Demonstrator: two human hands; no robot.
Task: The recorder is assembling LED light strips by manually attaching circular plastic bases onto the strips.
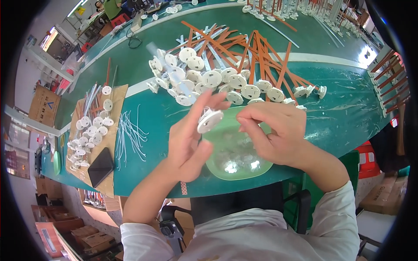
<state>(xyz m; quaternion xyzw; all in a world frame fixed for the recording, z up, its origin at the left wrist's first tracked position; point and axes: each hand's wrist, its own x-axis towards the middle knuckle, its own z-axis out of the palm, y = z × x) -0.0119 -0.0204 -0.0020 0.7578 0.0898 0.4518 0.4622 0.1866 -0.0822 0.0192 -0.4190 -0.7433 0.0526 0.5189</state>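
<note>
My left hand holds a white round disc piece between its fingers and thumb, above the left side of a pale green tray. A blurred light grey strip slants up and away beyond these fingers; whether it joins the held disc I cannot tell. Over the tray's right side, my right hand is closed in a pinch, thumb against forefinger. What it pinches, if anything, is too small to make out. Small shiny bits seem to lie in the tray. Just beyond both hands is a heap of white disc pieces with orange and grey strips.
White wires lie left of the tray. Further left, cardboard carries more disc pieces and a dark tablet-like object. Orange strips on a rack stand at the right edge. A chair armrest is below the table edge.
</note>
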